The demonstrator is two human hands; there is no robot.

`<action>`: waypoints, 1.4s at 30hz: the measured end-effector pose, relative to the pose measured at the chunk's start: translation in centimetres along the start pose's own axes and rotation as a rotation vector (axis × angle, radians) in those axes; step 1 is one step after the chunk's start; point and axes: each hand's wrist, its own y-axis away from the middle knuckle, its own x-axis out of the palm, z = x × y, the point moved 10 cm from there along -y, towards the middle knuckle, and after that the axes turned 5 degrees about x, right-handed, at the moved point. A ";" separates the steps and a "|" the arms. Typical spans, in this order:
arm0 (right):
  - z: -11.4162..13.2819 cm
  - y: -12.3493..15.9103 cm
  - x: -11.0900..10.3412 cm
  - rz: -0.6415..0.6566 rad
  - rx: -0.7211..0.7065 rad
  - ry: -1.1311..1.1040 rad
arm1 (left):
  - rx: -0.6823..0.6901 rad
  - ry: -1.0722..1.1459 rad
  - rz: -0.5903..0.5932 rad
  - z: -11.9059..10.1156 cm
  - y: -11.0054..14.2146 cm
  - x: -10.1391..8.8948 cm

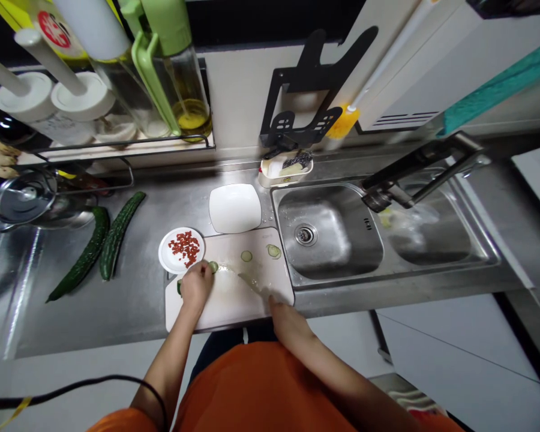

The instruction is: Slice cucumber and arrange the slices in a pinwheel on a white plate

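Observation:
My left hand [195,285] is closed over a cucumber [179,288] on the white cutting board [234,306]; most of the cucumber is hidden, but green skin shows beside the hand. Just right of the fingertips is a pale round cut face [213,267]. My right hand [290,324] is wrapped round the handle of a knife [252,283], whose thin blade lies low over the board, pointing up and left, apart from the cucumber. Farther right on the board are a single cucumber slice [246,256] and a few overlapping slices [273,251].
A white dish of chopped red pieces [166,251] touches the board's upper left. Behind the board is a white square plate [234,207]. Two whole cucumbers [119,234] lie left. The sink [328,240] with its black faucet [400,174] is right. Bottles [180,72] stand on a rack.

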 end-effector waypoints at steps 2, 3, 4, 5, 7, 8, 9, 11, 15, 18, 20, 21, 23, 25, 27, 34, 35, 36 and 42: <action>0.0 0.0 0.0 -0.006 0.006 0.007 | 0.009 -0.035 -0.014 -0.1 0.0 -0.1; 0.0 0.0 0.0 -0.006 0.006 0.008 | 0.011 -0.045 -0.016 -0.1 0.0 -0.1; 0.0 0.0 0.0 -0.003 0.002 0.006 | 0.009 -0.054 -0.014 -0.1 0.0 -0.1; 0.1 0.0 0.0 -0.003 -0.001 0.002 | 0.006 -0.060 -0.010 -0.1 0.1 -0.1; 0.1 0.1 -0.1 -0.009 -0.003 -0.004 | 0.004 -0.073 0.001 -0.1 0.1 0.1; 0.0 0.1 -0.1 -0.014 0.000 -0.004 | 0.006 -0.081 0.003 -0.2 0.2 0.1; 0.0 0.1 -0.1 -0.018 0.005 -0.004 | 0.008 -0.089 0.001 -0.3 0.3 0.0; -0.1 0.1 -0.1 -0.022 0.009 -0.005 | 0.017 -0.099 -0.014 -0.5 0.4 -0.2; -0.2 -0.1 0.2 -0.021 -0.003 -0.021 | 0.107 -0.035 -0.066 -1.8 0.2 -0.4; -0.2 -0.1 0.2 -0.007 0.002 -0.035 | 0.208 0.078 -0.034 -3.8 -0.5 0.6; -0.2 0.0 0.1 -0.003 0.010 -0.033 | 0.246 0.132 0.043 -5.4 -1.0 2.0; -0.2 0.0 0.0 -0.010 0.010 -0.028 | 0.262 0.145 0.080 -6.3 -1.2 2.6; -0.1 0.1 -0.2 -0.026 0.012 -0.016 | 0.279 0.149 0.146 -8.0 -1.6 3.8; -0.1 0.1 -0.2 -0.035 0.009 -0.006 | 0.261 0.138 0.217 -9.2 -1.8 4.9; -0.1 0.1 -0.1 -0.036 0.009 0.004 | 0.251 0.128 0.250 -10.2 -1.9 5.6; -0.1 0.1 -0.1 -0.033 0.020 0.007 | 0.232 0.089 0.242 -10.9 -2.5 6.3; -0.1 0.2 -0.2 -0.030 0.019 0.002 | 0.230 0.088 0.244 -10.9 -2.6 6.4; -0.1 0.2 -0.2 -0.026 0.017 -0.003 | 0.229 0.089 0.247 -10.9 -2.7 6.4; 0.0 0.3 -0.5 -0.025 0.014 0.000 | 0.219 0.104 0.288 -11.1 -2.8 6.6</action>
